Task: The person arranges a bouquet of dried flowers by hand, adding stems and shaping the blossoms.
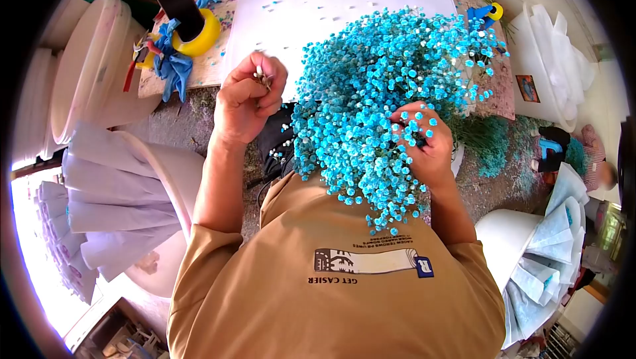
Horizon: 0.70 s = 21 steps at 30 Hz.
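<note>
A big bunch of turquoise baby's breath (371, 80) fills the middle of the head view, in front of my chest and over the near part of the table. My right hand (427, 147) is closed on its stems at the right side; blossoms partly cover the fingers. To the left of the bunch, my left hand (252, 97) is raised with its fingers curled. It pinches a few small whitish flower buds (262, 78) between thumb and fingers, apart from the bunch.
A white sheet (265, 27) with scattered petals covers the table. Tape rolls (202, 34), a phone (180, 11) and blue cloth strips (173, 67) lie left. Tubs with wrapped bundles (119, 193) stand on both sides. Another person (594, 157) is far right.
</note>
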{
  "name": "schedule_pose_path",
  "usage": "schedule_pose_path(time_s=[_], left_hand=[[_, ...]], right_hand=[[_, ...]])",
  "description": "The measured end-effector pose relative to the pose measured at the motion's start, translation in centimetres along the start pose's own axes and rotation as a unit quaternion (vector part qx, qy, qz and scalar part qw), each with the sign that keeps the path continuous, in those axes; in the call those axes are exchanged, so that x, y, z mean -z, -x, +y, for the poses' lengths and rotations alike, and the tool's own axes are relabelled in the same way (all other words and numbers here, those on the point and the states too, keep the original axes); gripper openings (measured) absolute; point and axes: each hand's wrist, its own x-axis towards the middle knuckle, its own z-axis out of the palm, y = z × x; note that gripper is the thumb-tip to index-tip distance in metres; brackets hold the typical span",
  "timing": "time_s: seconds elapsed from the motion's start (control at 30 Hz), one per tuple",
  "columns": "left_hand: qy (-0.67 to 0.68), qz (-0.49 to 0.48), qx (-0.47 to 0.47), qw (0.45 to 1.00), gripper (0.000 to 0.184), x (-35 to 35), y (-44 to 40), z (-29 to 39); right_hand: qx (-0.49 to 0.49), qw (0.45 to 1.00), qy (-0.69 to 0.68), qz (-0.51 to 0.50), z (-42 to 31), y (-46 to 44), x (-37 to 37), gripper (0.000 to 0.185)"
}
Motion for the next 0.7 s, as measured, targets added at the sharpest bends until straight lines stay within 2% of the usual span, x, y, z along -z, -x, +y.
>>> schedule_pose_path(time_s=[0.1,0.17,0.2,0.3,0.33,0.37,0.43,0.5,0.57,0.6,0.7], left_hand=[[0.001,-0.014,0.015,1.000,0.006,1.2,1.1,0.1],[0.024,-0.009,0.071,0.997,0.024,0.6,1.5,0.0],[-0.032,-0.014,0.065,0.997,0.040,0.4,1.4,-0.2],[-0.161,0.002,0.082,0.984,0.028,-1.0,2.4,0.2],[-0.201,0.014,0.122,0.972,0.018,-1.6,3.0,1.0],[-0.295,0.033,0.121,0.947,0.018,-2.4,3.6,1.2],[-0.403,-0.002,0.069,0.913,0.018,-2.2,4.9,0.6],[-0.457,-0.001,0.061,0.888,0.019,-3.0,6.3,0.5],[-0.517,0.046,0.073,0.852,0.022,-3.2,7.1,-0.3],[-0.517,0.047,0.072,0.851,0.022,-3.4,7.1,-0.2],[-0.553,0.062,0.123,0.821,0.019,-3.5,7.0,-0.4]], right_hand=[[-0.006,1.000,0.023,-0.015,-0.5,-0.3,-0.1,0.018],[-0.002,1.000,0.004,-0.014,-0.4,-0.2,-0.4,0.018],[-0.010,1.000,0.011,-0.013,-0.6,-0.3,-0.3,0.019],[-0.005,1.000,0.021,0.001,-0.5,-0.2,-0.4,0.019],[-0.021,1.000,0.019,0.001,-0.7,-0.2,-0.2,0.019],[-0.039,0.999,0.017,0.003,-0.8,-0.2,-0.1,0.019],[-0.028,1.000,0.013,0.004,-0.6,-0.3,0.0,0.020],[-0.018,1.000,0.006,0.007,-0.4,-0.2,-0.1,0.020],[-0.030,1.000,-0.009,0.001,-0.4,-0.2,-0.3,0.019],[-0.020,0.999,-0.025,0.007,-0.1,-0.1,-0.5,0.019],[-0.019,1.000,-0.020,0.004,-0.3,-0.1,-0.5,0.018]])
